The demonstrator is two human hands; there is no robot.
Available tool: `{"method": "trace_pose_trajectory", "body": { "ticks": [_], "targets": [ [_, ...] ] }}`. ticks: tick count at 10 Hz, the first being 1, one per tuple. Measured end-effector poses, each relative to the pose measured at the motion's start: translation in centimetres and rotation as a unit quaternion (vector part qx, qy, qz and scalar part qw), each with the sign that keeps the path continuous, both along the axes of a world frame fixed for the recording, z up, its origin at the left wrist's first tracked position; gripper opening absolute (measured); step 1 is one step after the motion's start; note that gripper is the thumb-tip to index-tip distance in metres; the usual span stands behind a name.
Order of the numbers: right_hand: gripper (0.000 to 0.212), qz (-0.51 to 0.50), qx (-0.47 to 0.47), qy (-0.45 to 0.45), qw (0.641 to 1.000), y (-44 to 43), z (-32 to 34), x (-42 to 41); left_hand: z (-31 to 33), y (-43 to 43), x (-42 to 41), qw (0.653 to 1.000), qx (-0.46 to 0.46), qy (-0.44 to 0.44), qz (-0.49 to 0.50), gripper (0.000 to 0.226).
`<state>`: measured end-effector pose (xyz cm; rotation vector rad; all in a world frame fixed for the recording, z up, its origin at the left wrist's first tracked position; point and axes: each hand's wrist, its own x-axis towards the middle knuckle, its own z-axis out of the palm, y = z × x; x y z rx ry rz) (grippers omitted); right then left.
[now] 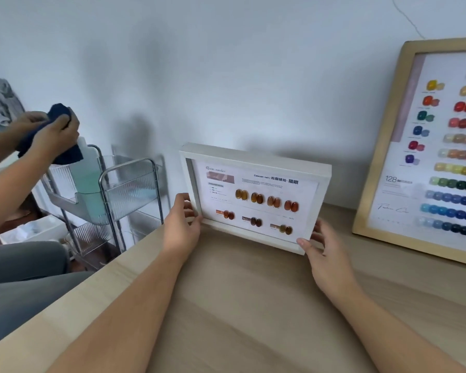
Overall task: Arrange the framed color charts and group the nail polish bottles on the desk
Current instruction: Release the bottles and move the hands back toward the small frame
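**Steadying the small chart at the wall**

Standing upright on the desk, the white-framed chart is gripped at both sides: left hand pinches its left edge, right hand its lower right corner (thumb in front). A wooden-framed chart leans nearby.

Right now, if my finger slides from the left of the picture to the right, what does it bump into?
From the left: dark blue cloth → clear trolley → left hand → white framed chart → right hand → big wooden framed chart.
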<state>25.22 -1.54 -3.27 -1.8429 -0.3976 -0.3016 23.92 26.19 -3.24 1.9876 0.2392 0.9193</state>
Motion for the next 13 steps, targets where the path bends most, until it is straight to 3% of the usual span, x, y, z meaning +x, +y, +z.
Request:
{"method": "trace_pose_trajectory", "body": {
  "ticks": [6, 13],
  "targets": [
    [0.038, -0.086, -0.013, -0.022, 0.996, 0.2, 0.1, 16.6, -0.1, -0.3, 18.2, 0.999, 0.033, -0.001, -0.037, 0.039],
    [0.039, -0.077, -0.057, 0.005, 0.995, 0.7, -0.3, 19.5, -0.2, 0.6, 20.4, 0.994, 0.023, 0.083, -0.061, 0.036]
  ]
}}
